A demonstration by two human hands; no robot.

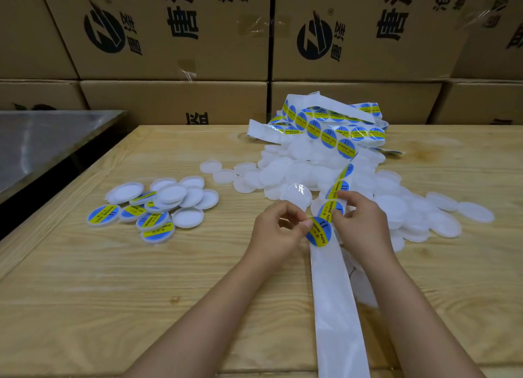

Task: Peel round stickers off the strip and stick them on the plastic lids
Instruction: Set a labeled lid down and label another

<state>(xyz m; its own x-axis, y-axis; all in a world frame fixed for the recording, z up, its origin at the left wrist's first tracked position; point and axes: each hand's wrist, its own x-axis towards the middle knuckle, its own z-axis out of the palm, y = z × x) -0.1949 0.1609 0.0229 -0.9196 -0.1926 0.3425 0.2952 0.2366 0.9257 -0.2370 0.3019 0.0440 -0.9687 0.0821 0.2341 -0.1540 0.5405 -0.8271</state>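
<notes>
We are at the peel, low in the middle of the frame: our left hand (278,230) has its fingers (307,224) curled, thumb and forefinger pinching the left edge of a blue and yellow sticker (321,233). Our right hand (360,222) is curled round the strip (335,307) just above it, at the next sticker up. The sticker looks only partly lifted, so a fast or sideways pull could crease it or fold its glue onto itself. If the right hand slackens, the backing would likely rise with the sticker instead of letting go. The spent strip trails down the desk (113,307) toward the bottom edge, and its tangled far end lies on the bare lids (297,174) at upper right, so a tug could drag lids about. One clear lid (295,196) sits just above the left hand; we cannot tell whether it is held. Laid off-centre, the sticker would overhang the rim, unlike the labelled lids (147,210) at left.
</notes>
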